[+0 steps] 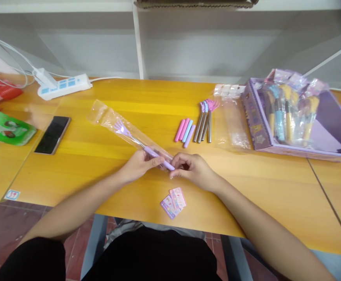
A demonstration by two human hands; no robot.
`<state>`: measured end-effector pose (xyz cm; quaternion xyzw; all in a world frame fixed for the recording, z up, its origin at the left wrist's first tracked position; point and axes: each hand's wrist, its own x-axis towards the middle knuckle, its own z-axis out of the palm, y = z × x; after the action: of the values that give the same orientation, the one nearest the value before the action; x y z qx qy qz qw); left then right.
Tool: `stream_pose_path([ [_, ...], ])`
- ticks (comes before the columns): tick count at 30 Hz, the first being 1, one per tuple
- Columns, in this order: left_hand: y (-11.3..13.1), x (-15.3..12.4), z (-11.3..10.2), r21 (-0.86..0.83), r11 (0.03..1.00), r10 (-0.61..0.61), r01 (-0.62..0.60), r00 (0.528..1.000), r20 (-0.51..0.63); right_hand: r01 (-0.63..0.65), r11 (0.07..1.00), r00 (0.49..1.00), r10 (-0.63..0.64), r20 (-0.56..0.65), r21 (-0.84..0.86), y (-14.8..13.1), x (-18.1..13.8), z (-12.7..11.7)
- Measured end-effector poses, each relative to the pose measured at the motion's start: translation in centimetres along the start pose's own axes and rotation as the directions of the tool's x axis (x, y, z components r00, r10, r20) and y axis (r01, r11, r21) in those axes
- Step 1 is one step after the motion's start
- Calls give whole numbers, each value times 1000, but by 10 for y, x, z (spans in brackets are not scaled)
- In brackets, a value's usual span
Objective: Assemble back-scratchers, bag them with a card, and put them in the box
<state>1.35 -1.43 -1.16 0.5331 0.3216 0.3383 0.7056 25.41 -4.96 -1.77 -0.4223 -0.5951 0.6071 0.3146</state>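
Observation:
A purple back scratcher with a hand-shaped head lies inside a long clear plastic bag, slanting from upper left to lower right. My left hand is closed around its handle, thumb on top. At the handle's lower end, my right hand pinches the edge of the bag, fingers curled. Just below both hands, small printed cards overlap on the table. Beyond my right hand lie several loose handle grips in pink, blue and purple, beside several metal rods with hand-shaped heads.
Flat clear bags lie against a purple box that holds several bagged brushes. On the left are a phone, a green packet and a power strip with cables. A shelf stands behind the table.

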Motion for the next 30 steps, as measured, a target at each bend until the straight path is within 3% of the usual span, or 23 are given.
stream_pose_path([
  [6,-4,-2,2,138,988,-79,69,995,64,75,979,995,-85,-49,-191,-1,-1,9],
  [13,-3,-1,1,196,980,-60,40,994,95,177,898,975,-217,-55,-402,3,0,10],
  [19,-8,-3,-2,291,955,-82,59,994,68,195,852,973,-229,-11,-485,2,-1,7],
  [22,-5,-3,-5,278,955,-122,103,991,52,231,874,968,-251,8,-427,-1,-5,2],
  [26,4,0,-7,196,976,-104,96,994,28,284,868,934,-346,-87,-407,3,-7,-7],
  [30,10,2,-7,93,991,-105,98,992,73,395,762,872,-487,-52,-514,10,-5,-13],
])
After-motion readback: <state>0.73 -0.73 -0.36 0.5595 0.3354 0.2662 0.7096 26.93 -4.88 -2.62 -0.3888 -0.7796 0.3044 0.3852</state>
